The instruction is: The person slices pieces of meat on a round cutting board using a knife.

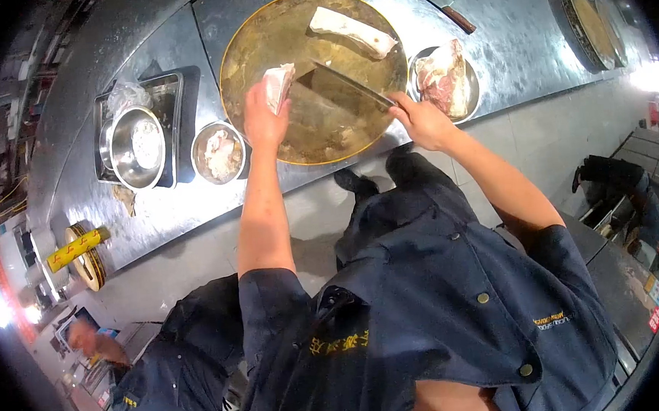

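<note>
From the head camera, I see the left hand [265, 122] with its fingers pressed around the near end of a pale pink chunk [279, 85], which is on the left side of the big round board [302, 145]. I think the chunk is soft and a bit fatty, so it could slip, but it looks light enough for one hand. I would hold it by its thick sides, with my fingertips tucked back from the knife [355, 84]. The right hand [423, 119] has its fingers curled shut around the knife's handle, and the blade points in toward the middle of the board. The knife looks stiff and sharp, so I would only hold it by the handle. A long pale piece [352, 32] lies at the far side of the board. It looks heavier and floppy, so I would lift it from under its middle.
</note>
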Motion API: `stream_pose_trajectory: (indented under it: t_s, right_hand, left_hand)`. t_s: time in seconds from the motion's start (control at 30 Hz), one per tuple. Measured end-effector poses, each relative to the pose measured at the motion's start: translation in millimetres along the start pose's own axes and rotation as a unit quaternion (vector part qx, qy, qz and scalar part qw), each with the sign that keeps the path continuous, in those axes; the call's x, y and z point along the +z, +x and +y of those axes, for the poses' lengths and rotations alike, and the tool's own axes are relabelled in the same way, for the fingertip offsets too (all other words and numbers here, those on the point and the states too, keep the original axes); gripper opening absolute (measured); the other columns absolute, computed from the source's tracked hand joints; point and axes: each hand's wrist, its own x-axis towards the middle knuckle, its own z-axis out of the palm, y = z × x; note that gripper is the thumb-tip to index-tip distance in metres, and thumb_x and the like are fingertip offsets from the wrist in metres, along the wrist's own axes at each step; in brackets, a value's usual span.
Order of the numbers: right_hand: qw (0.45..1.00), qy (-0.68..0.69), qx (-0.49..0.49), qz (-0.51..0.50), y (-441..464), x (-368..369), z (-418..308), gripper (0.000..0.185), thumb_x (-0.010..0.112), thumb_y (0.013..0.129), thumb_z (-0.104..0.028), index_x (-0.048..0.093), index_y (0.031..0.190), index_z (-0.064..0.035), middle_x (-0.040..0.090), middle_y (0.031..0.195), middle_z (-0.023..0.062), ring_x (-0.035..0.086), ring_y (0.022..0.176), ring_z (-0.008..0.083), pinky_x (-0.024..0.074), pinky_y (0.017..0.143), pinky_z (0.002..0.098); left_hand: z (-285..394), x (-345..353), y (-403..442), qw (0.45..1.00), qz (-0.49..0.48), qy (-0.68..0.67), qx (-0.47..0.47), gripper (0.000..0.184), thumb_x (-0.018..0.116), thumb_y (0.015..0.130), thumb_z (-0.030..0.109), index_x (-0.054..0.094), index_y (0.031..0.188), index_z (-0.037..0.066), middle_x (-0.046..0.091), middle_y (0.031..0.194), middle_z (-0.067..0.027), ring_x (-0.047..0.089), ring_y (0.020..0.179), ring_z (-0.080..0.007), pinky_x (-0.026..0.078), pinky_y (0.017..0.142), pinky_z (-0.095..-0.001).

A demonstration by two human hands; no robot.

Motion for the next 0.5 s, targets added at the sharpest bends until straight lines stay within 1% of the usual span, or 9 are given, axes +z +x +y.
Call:
stream_pose_trajectory:
  t_s: [0.07, 0.13, 0.17, 0.2, 0.27, 0.3, 0.4, 0.47, 0.5]
  right_hand:
    - [0.999, 0.001, 0.042, -0.004, 4.4, -5.3, -11.3, 0.032, 0.045, 0.115, -0.038, 0.054, 0.129, -0.0101, 0.072, 0.089, 0.0297, 0.070, 0.087, 0.0531, 0.0522, 0.079, 0.0636]
    - [0.999, 0.013, 0.033, 0.010, 14.4, -12.4, -28.3, 0.032, 0.044, 0.115, -0.036, 0.055, 0.127, -0.0087, 0.071, 0.087, 0.0312, 0.069, 0.087, 0.0534, 0.0525, 0.079, 0.0644]
    - [1.000, 0.008, 0.022, 0.000, 22.8, -17.5, -33.3, 0.032, 0.044, 0.115, -0.036, 0.056, 0.127, -0.0084, 0.071, 0.087, 0.0317, 0.069, 0.086, 0.0533, 0.0528, 0.078, 0.0646]
    - [1.000, 0.004, 0.013, -0.010, 30.1, -19.1, -34.9, 0.032, 0.043, 0.115, -0.036, 0.056, 0.126, -0.0081, 0.071, 0.087, 0.0322, 0.070, 0.086, 0.0532, 0.0532, 0.078, 0.0649]
    - [0.999, -0.019, 0.006, -0.029, 44.2, -11.8, -24.4, 0.034, 0.042, 0.115, -0.036, 0.056, 0.124, -0.0065, 0.071, 0.084, 0.0317, 0.070, 0.083, 0.0534, 0.0549, 0.076, 0.0646]
    - [0.998, -0.041, 0.004, -0.042, 49.4, -12.1, -25.2, 0.036, 0.041, 0.115, -0.037, 0.056, 0.122, -0.0058, 0.072, 0.083, 0.0307, 0.071, 0.081, 0.0534, 0.0557, 0.075, 0.0640]
    - [0.996, -0.052, 0.015, -0.064, 59.6, -25.2, -35.5, 0.041, 0.040, 0.115, -0.041, 0.057, 0.117, -0.0040, 0.072, 0.080, 0.0289, 0.071, 0.078, 0.0530, 0.0572, 0.072, 0.0630]
    - [0.996, -0.061, 0.003, -0.064, 58.9, -34.9, -46.0, 0.041, 0.041, 0.115, -0.041, 0.059, 0.113, -0.0036, 0.072, 0.079, 0.0290, 0.071, 0.076, 0.0526, 0.0572, 0.071, 0.0626]
    - [0.995, -0.075, -0.035, -0.059, 59.7, -39.5, -47.9, 0.040, 0.043, 0.115, -0.040, 0.060, 0.111, -0.0036, 0.071, 0.075, 0.0268, 0.072, 0.072, 0.0503, 0.0577, 0.067, 0.0604]
  left_hand:
    - [3.4, -0.4, -5.1, 0.999, -0.017, -0.034, 0.020, 0.069, 0.082, 0.089, 0.029, 0.056, 0.152, 0.020, 0.057, 0.146, -0.0158, 0.057, 0.134, -0.0393, 0.051, 0.109, -0.0500]
    - [11.9, 1.7, -14.6, 0.995, -0.036, -0.032, 0.089, 0.060, 0.081, 0.091, 0.026, 0.061, 0.147, 0.022, 0.057, 0.146, -0.0146, 0.057, 0.135, -0.0388, 0.051, 0.109, -0.0496]
    - [18.2, 4.7, -18.5, 0.995, -0.019, -0.046, 0.084, 0.055, 0.080, 0.092, 0.026, 0.062, 0.143, 0.016, 0.056, 0.148, -0.0146, 0.057, 0.133, -0.0398, 0.049, 0.111, -0.0491]
    - [25.1, 3.8, -14.4, 0.995, -0.025, -0.044, 0.083, 0.055, 0.080, 0.092, 0.026, 0.062, 0.143, 0.016, 0.056, 0.148, -0.0146, 0.057, 0.133, -0.0398, 0.049, 0.111, -0.0491]
    - [36.4, 0.3, -6.1, 0.990, 0.034, 0.007, 0.135, 0.046, 0.076, 0.095, 0.022, 0.063, 0.137, 0.008, 0.058, 0.146, -0.0156, 0.057, 0.130, -0.0412, 0.047, 0.112, -0.0486]
    - [37.8, 3.8, -0.6, 0.987, -0.004, -0.045, 0.153, 0.037, 0.070, 0.097, 0.018, 0.064, 0.130, 0.002, 0.060, 0.141, -0.0185, 0.056, 0.129, -0.0426, 0.046, 0.112, -0.0495]
    - [31.9, 19.7, 5.3, 0.985, 0.000, -0.087, 0.147, 0.034, 0.068, 0.098, 0.015, 0.064, 0.129, 0.002, 0.062, 0.137, -0.0208, 0.056, 0.128, -0.0432, 0.046, 0.111, -0.0514]
    - [31.0, 26.9, 2.7, 0.986, -0.002, -0.070, 0.149, 0.032, 0.068, 0.097, 0.013, 0.064, 0.126, 0.001, 0.062, 0.135, -0.0214, 0.056, 0.127, -0.0440, 0.046, 0.110, -0.0523]
    - [30.6, 27.6, 3.9, 0.986, 0.003, -0.052, 0.156, 0.030, 0.067, 0.097, 0.012, 0.064, 0.124, -0.001, 0.063, 0.133, -0.0220, 0.056, 0.126, -0.0447, 0.046, 0.109, -0.0532]
